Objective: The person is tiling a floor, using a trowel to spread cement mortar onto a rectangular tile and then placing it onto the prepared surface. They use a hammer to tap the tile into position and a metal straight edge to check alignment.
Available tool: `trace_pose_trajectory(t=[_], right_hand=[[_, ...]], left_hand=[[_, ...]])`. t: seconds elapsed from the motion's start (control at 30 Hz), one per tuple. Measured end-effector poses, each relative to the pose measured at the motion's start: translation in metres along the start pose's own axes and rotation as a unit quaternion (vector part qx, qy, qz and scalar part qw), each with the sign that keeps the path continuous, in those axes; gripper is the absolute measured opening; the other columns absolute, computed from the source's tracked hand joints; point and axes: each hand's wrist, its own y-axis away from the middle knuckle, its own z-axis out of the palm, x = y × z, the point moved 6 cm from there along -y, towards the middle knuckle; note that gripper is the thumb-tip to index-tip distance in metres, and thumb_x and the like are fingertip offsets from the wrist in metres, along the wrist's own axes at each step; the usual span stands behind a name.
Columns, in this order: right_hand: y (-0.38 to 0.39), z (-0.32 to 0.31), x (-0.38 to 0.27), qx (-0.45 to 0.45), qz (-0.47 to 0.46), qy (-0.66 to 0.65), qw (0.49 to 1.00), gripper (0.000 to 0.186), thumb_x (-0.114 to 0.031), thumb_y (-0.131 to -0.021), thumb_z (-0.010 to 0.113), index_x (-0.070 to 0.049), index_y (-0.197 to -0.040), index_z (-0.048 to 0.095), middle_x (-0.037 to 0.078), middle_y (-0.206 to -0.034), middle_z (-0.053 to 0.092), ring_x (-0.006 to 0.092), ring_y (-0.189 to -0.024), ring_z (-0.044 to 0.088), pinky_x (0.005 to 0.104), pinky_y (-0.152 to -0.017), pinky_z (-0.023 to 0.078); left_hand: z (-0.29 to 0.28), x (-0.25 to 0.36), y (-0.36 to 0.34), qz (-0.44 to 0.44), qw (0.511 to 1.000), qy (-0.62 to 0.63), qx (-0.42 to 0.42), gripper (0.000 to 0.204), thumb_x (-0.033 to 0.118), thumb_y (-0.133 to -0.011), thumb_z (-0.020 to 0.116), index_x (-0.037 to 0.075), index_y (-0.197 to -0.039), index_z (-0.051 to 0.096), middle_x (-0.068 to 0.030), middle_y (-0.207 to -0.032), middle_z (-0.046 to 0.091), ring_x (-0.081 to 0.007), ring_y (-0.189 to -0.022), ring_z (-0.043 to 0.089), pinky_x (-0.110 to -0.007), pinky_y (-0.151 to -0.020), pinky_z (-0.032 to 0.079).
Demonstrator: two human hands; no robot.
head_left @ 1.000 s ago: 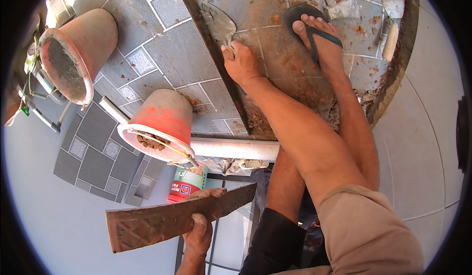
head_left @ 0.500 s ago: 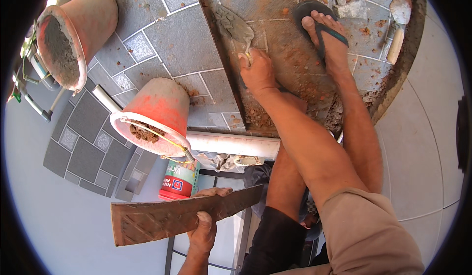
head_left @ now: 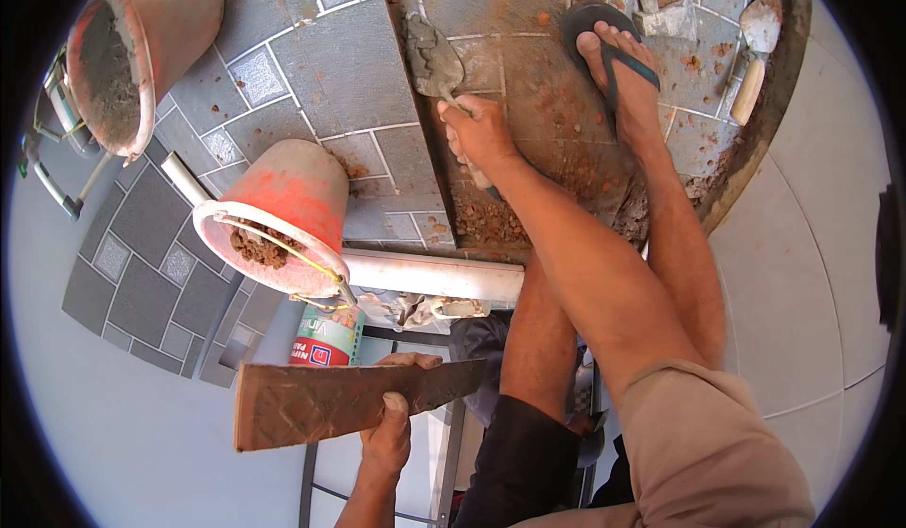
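My left hand (head_left: 387, 435) grips a long, narrow brown tile strip (head_left: 316, 403), thumb on the near face and fingers over the upper edge. Its visible face carries a raised diagonal pattern and dirt. Farther ahead, my right hand (head_left: 483, 136) is closed around the handle of a trowel (head_left: 434, 61). Grey mortar coats the trowel's blade, which lies over the dirty floor strip beside the edge of the grey tiles (head_left: 363, 66). The handle's end shows below my fist.
Two buckets stand left: one with grey mortar (head_left: 179, 18), one reddish-white (head_left: 307, 188) holding brown clumps. A paint can (head_left: 326, 335) sits below. My sandalled foot (head_left: 628, 70) rests right, near a second trowel (head_left: 761, 23) and a flat-bladed tool (head_left: 670, 20). A white ledge (head_left: 434, 278) crosses the middle.
The trowel and my right hand have shifted left, and the blade is nearer the tile edge. The tile strip in my left hand has tilted to lie more level. The whole view has shifted slightly.
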Motion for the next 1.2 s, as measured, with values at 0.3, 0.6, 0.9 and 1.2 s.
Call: trace_pose_trajectory(t=[0.3,0.6,0.9,1.2], right_hand=[[0.090,-0.004,-0.090,0.063,-0.191,0.209,0.957,0.025,-0.026,-0.104,0.068,-0.003,-0.096,0.066,0.007,-0.064,0.061,0.0186,-0.054,0.061,0.0394,-0.052,0.051],[0.225,0.167,-0.284,0.026,-0.548,0.403,0.732,0.017,-0.012,-0.100,0.067,0.003,-0.109,0.067,0.015,-0.088,0.064,0.0264,-0.077,0.063,0.0391,-0.072,0.051],[0.177,0.341,-0.372,0.037,-0.483,0.726,0.488,0.026,-0.017,-0.099,0.065,0.008,-0.107,0.069,0.035,-0.098,0.071,0.0525,-0.095,0.069,0.0562,-0.087,0.055],[0.166,0.465,-0.366,-0.033,-0.315,0.916,0.248,0.033,-0.022,-0.099,0.061,0.002,-0.114,0.078,0.031,-0.118,0.074,0.0443,-0.116,0.072,0.0497,-0.102,0.057]], left_hand=[[-0.038,-0.002,0.022,-0.009,0.997,0.071,-0.011,0.049,0.041,-0.108,0.063,-0.002,-0.131,0.059,-0.0137,-0.114,0.071,-0.0233,-0.108,0.066,-0.040,-0.097,0.052],[-0.100,-0.011,0.043,-0.082,0.985,0.136,-0.068,0.034,0.029,-0.107,0.064,-0.001,-0.124,0.061,-0.0091,-0.095,0.071,-0.0207,-0.091,0.071,-0.039,-0.084,0.057],[-0.150,-0.001,0.075,-0.074,0.905,0.400,-0.124,0.033,0.006,-0.097,0.061,-0.005,-0.128,0.060,-0.0175,-0.107,0.073,-0.0295,-0.097,0.074,-0.045,-0.089,0.059],[-0.170,0.069,0.027,0.018,0.833,0.544,-0.096,0.034,0.008,-0.101,0.060,-0.004,-0.133,0.057,-0.0195,-0.109,0.074,-0.0330,-0.100,0.076,-0.047,-0.090,0.061]])
